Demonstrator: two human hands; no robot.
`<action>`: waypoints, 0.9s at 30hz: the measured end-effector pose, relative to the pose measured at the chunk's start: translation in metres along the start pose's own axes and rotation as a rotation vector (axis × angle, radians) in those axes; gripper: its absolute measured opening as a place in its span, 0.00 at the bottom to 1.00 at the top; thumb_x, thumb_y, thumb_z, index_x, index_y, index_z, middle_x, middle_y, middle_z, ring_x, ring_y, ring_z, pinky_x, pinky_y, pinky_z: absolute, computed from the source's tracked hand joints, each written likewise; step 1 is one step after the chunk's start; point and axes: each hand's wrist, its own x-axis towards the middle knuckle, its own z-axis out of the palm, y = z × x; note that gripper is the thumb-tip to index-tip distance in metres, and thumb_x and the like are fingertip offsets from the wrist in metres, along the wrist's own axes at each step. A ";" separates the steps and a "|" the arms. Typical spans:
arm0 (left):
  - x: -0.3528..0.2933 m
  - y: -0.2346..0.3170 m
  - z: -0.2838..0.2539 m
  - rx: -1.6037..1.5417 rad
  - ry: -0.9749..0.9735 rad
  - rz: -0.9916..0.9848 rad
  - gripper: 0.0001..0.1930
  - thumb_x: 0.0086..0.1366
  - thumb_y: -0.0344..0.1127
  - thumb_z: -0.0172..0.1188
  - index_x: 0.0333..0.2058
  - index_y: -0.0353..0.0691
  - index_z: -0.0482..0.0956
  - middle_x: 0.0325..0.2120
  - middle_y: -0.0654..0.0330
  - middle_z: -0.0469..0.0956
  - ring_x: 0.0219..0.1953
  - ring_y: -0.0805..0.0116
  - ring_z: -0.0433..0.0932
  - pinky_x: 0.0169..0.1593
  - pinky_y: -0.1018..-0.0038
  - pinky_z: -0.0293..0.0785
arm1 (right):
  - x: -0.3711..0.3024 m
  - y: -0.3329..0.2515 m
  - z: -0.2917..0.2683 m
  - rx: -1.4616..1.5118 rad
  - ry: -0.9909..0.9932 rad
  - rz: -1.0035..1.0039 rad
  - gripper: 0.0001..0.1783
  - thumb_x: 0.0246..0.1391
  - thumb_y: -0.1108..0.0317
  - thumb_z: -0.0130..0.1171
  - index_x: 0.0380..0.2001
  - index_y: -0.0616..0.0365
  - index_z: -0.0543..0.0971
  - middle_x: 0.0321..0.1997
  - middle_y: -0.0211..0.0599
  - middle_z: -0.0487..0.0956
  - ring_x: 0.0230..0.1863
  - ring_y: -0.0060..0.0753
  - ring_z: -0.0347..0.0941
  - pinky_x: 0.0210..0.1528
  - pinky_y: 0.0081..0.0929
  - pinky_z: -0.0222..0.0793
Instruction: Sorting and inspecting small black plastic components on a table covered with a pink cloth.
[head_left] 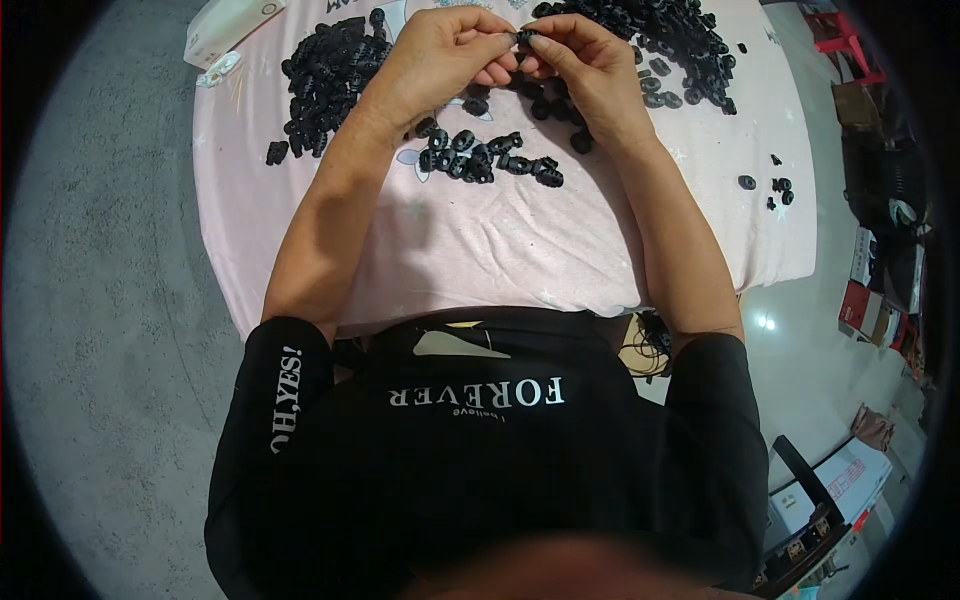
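Note:
At the far side of the table, my left hand and my right hand meet fingertip to fingertip. Between their thumbs and forefingers they pinch one small black plastic piece, which looks like a cord lock; fingers partly cover it. Just below my hands lies a loose cluster of rounded black pieces, some showing two holes. A heap of black parts sits left of my left hand. Beyond my right hand spreads another pile of black parts, with flat oval ones at its near edge.
A pale pink cloth covers the table. A white box and a small clear wrapper with thin sticks lie at the far left edge. A few stray parts lie at the right. Boxes and a red stool stand beyond.

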 end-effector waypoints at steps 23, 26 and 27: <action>-0.008 -0.005 -0.001 0.400 -0.121 0.150 0.16 0.76 0.38 0.45 0.37 0.33 0.78 0.26 0.63 0.77 0.27 0.76 0.76 0.34 0.75 0.79 | -0.003 -0.009 0.001 -0.021 -0.030 0.028 0.09 0.68 0.70 0.60 0.47 0.60 0.82 0.37 0.29 0.84 0.37 0.17 0.79 0.42 0.16 0.76; -0.010 -0.002 -0.004 0.366 -0.152 0.149 0.16 0.77 0.37 0.44 0.37 0.33 0.77 0.26 0.62 0.77 0.27 0.75 0.77 0.34 0.75 0.80 | -0.005 -0.018 0.004 -0.051 -0.018 0.050 0.09 0.68 0.69 0.60 0.48 0.60 0.82 0.36 0.28 0.83 0.37 0.17 0.79 0.43 0.15 0.76; -0.010 -0.002 -0.004 0.366 -0.153 0.149 0.16 0.77 0.37 0.44 0.37 0.33 0.77 0.26 0.62 0.77 0.27 0.75 0.77 0.34 0.75 0.80 | -0.005 -0.017 0.004 -0.051 -0.018 0.051 0.09 0.68 0.69 0.60 0.48 0.60 0.82 0.36 0.28 0.83 0.37 0.17 0.79 0.43 0.15 0.76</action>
